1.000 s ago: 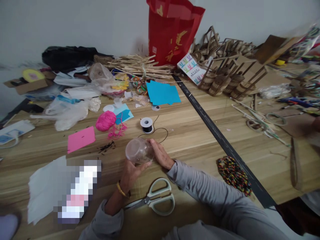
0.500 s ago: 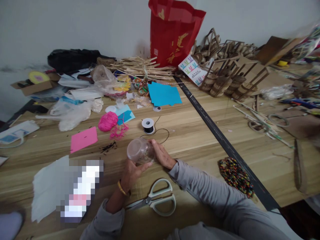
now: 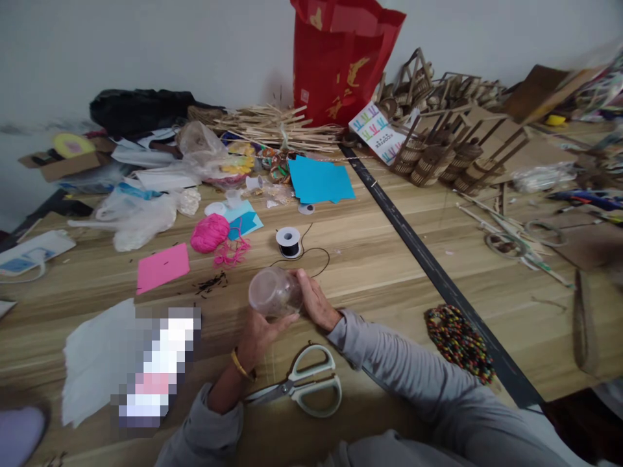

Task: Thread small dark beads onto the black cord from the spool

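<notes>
Between both hands a clear plastic cup (image 3: 270, 290) lies tipped on its side, its round base facing left and toward me. My left hand (image 3: 260, 334) grips it from below and the left, thumb along the underside. Against the cup's right end presses my right hand (image 3: 315, 299), fingers closed about the mouth side. Small bits seem to be inside, too blurred to name. Just below the hands lie white-handled scissors (image 3: 311, 383), blades partly open. Beyond the cup stands a spool of black cord (image 3: 288, 242), its loose end curling to the right.
Pink yarn (image 3: 210, 233), a pink paper (image 3: 163, 268) and black snippets (image 3: 211, 283) lie to the left. A beaded bundle (image 3: 459, 344) rests on the right by a dark strip (image 3: 423, 259). Behind are blue sheets (image 3: 322, 179), a red bag (image 3: 341, 65) and small woven baskets (image 3: 431, 165).
Both hands keep hold of the cup, which has turned very slightly. The view has shifted a little; the things on the table lie as before.
</notes>
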{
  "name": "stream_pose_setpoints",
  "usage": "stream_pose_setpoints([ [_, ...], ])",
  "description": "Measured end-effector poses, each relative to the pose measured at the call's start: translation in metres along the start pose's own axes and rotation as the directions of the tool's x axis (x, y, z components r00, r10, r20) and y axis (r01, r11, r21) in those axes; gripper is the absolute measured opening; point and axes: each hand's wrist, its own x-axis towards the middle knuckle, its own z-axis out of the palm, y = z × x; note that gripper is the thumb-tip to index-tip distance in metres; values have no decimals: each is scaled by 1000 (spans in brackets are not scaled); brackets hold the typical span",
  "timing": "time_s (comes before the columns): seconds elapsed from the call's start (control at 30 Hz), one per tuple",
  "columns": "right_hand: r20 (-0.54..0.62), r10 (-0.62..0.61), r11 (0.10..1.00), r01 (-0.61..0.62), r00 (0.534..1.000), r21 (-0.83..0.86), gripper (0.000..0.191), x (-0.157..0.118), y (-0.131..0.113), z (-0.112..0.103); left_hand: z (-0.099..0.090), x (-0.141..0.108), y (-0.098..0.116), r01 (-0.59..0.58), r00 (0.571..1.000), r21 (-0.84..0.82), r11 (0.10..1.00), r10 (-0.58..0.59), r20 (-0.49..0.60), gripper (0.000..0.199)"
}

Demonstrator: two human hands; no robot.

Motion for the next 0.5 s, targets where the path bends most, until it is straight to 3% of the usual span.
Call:
stream_pose_setpoints([
  [0.3,29,3,999,-4,1000,37,60,0,-7,-1,0,2,-10,40,998,-21,999,-40,-44,64],
  [0.5,11,12,1000,-12,1000,23,60,0,-9,-1,0,1,-7,-2,997,-6,1000,1,-77,68],
])
